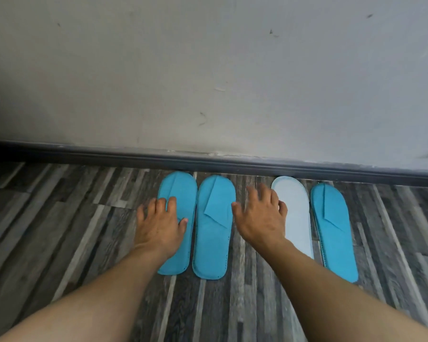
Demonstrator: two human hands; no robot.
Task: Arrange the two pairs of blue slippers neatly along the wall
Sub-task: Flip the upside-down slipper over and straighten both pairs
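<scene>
Several flat slippers lie side by side on the floor, toes toward the wall. The leftmost blue slipper [181, 186] has my left hand [160, 224] resting flat on it, fingers spread. Beside it lies a second blue slipper [214, 233]. Further right, a slipper [295, 218] lies upside down and shows its pale sole. My right hand [260, 215] hovers open at its left edge, fingers overlapping that edge. The rightmost blue slipper [334, 225] lies right side up, angled slightly.
A dark baseboard [208, 160] runs along the foot of the grey wall [208, 70], just beyond the slippers' toes. The floor [59, 218] is grey wood-pattern planks. My forearms reach in from the bottom of the view.
</scene>
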